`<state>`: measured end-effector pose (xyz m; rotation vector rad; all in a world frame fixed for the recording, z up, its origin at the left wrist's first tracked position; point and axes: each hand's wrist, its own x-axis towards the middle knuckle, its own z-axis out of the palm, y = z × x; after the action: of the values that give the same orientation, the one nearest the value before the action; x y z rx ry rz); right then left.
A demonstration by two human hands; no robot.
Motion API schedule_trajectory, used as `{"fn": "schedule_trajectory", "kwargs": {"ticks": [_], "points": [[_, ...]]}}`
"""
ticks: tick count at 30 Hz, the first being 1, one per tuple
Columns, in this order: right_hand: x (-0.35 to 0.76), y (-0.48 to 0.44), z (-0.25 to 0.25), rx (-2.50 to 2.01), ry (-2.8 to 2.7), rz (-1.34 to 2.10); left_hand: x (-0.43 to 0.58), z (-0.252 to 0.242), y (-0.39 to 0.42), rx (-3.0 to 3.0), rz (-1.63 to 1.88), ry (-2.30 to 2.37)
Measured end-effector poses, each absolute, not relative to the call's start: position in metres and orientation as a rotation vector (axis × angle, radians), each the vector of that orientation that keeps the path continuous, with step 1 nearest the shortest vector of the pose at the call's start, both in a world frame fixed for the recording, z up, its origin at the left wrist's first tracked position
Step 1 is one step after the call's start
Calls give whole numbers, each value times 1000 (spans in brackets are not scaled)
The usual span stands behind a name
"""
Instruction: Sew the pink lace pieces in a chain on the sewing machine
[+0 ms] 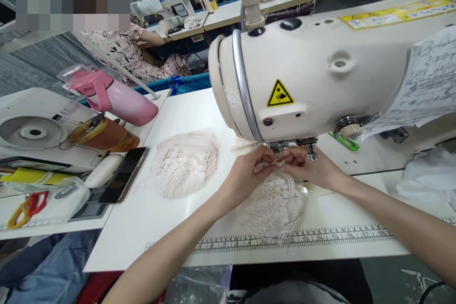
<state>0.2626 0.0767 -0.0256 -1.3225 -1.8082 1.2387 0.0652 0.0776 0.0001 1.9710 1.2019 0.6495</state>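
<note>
A cream sewing machine (313,71) reaches over the white table from the right. Below its head, my left hand (249,168) pinches the upper edge of a pale lace piece (274,209). My right hand (306,164) pinches the same edge, its fingertips almost meeting those of the left. The rest of the lace lies towards me, near the printed ruler (320,236). Another lace piece (185,164) with dark reddish threads rests flat to the left. The needle area is partly hidden behind my fingers.
At the left are a pink bottle (124,99), an amber cup (103,135), a phone (124,175) and scissors (28,209). A green tool (345,142) lies behind my right hand. A person in a patterned garment (117,52) sits beyond the table.
</note>
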Motion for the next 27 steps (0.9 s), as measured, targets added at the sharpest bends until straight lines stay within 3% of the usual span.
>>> {"fn": "schedule_trajectory", "kwargs": {"ticks": [20,27], "points": [[266,79,-18,-1300,-1777,1239,64,-4,82,1884,693,1186],[261,75,-26,-1443,-1929,871,56,-10,90,1965,674,1258]]}}
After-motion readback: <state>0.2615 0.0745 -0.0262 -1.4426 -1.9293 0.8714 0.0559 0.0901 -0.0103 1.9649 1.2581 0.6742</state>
